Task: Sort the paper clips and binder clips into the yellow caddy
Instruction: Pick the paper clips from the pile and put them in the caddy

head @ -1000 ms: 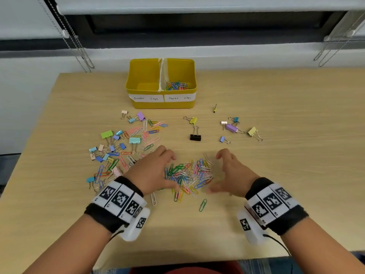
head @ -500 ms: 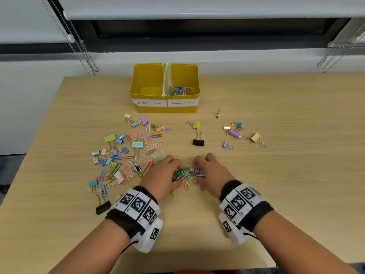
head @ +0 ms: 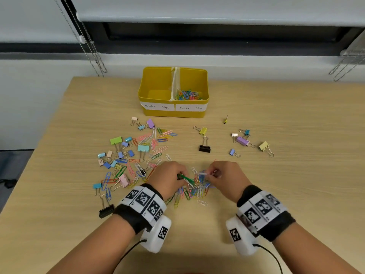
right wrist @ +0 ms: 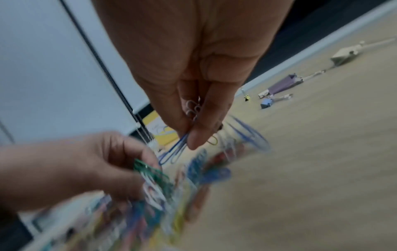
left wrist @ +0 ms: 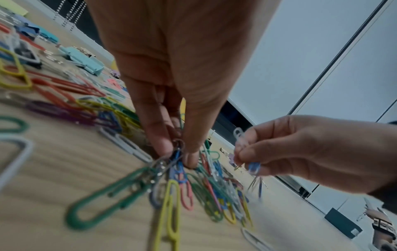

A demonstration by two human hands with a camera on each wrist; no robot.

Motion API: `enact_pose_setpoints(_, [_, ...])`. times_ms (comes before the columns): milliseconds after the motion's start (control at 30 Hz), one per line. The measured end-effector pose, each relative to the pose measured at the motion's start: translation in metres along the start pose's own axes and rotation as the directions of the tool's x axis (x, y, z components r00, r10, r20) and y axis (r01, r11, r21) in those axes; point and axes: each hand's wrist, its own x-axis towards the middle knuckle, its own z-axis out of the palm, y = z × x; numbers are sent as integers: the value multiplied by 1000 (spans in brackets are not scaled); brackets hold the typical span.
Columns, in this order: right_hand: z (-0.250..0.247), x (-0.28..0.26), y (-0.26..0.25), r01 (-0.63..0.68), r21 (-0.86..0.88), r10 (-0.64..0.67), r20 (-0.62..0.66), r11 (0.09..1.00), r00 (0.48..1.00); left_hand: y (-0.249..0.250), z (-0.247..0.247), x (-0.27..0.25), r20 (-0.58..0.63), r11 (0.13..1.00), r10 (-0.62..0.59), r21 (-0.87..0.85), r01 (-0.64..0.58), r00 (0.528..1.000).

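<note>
The yellow caddy [head: 173,113] stands at the table's far middle; its right half, labelled paper clips, holds several paper clips [head: 188,95], and its left half, labelled binder clips, looks bare. My left hand [head: 169,179] pinches a bunch of paper clips [left wrist: 171,163], green and blue among them, just above the table. My right hand [head: 225,175] pinches a few paper clips [right wrist: 182,142], blue and white. A loose heap of coloured paper clips [head: 194,191] lies between and below both hands. Mixed binder clips and paper clips [head: 136,153] spread to the left.
A black binder clip [head: 204,148] and a yellow one [head: 203,130] lie beyond the hands. More binder clips [head: 242,140] sit at the right. Another black binder clip [head: 106,210] lies by my left wrist. Blind cords [head: 92,54] hang behind the table [head: 296,175].
The hands closed in from either side of the paper clip heap, met over it, and have now parted slightly, each lifting pinched clips.
</note>
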Motion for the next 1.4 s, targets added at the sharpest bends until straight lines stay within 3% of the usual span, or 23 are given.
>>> enact_pose_setpoints(167, [-60, 31, -34, 21, 332, -11, -32, 943, 999, -10, -6, -2, -28, 993, -35, -118, 32, 999])
enact_pose_setpoints(233, [-87, 61, -58, 79, 346, -42, -115, 935, 992, -14, -8, -4, -58, 987, -38, -161, 29, 998])
enact_pose_setpoints(333, [-104, 122, -90, 156, 108, -123, -266, 982, 956, -18, -15, -5, -110, 979, -48, -204, 25, 993])
enact_pose_setpoints(400, [-96, 165, -99, 103, -42, -111, -276, 994, 955, -17, -22, -6, -133, 974, -58, -225, 27, 989])
enact_pose_setpoints(467, [-80, 197, -99, 26, -175, -54, -161, 984, 985, -11, -32, -5, -163, 971, -64, -240, 24, 984])
enact_pose_setpoints(567, [-72, 212, -99, 32, -387, -19, 37, 921, 999, 4, -59, 3, -244, 963, -48, -268, -20, 969])
enact_pose_setpoints(633, [-79, 208, -100, 53, -423, -30, 62, 904, 998, 17, -83, 18, -327, 964, -23, -258, -66, 945])
enact_pose_setpoints(733, [-92, 193, -89, 52, -287, -80, -88, 956, 993, 38, -122, 57, -484, 969, 34, -197, -147, 874])
enact_pose_setpoints(833, [-93, 155, -66, 113, -51, -124, -375, 992, 919, 54, -151, 106, -574, 984, 35, -125, -130, 818])
enact_pose_setpoints(900, [-89, 122, -50, 164, -4, -148, -450, 986, 880, 59, -158, 138, -550, 998, 36, -18, -55, 834])
enact_pose_setpoints(933, [-85, 107, -42, 172, 3, -151, -457, 985, 876, 61, -158, 151, -500, 999, 35, 54, -10, 865])
enact_pose_setpoints(1033, [-68, 74, -22, 154, 11, -136, -407, 988, 903, 60, -148, 173, -260, 967, -17, 241, 82, 966])
enact_pose_setpoints(1100, [-57, 57, -10, 103, -1, -97, -334, 995, 937, 60, -144, 173, -204, 944, -36, 316, 101, 978])
enact_pose_setpoints(1200, [-49, 31, 5, -82, -118, 68, -114, 990, 991, 60, -142, 146, -326, 967, 63, 253, 23, 943])
enact_pose_setpoints(1267, [-43, 15, 15, -245, -168, 253, 23, 955, 967, 58, -131, 112, -378, 982, 138, 170, -78, 915])
enact_pose_setpoints(1333, [-33, 0, 22, -349, -189, 372, 103, 918, 923, 50, -111, 75, -288, 982, 162, 143, -124, 944])
enact_pose_setpoints(1400, [-19, -10, 21, -348, -194, 372, 109, 917, 922, 37, -83, 44, -48, 976, 150, 168, -140, 988])
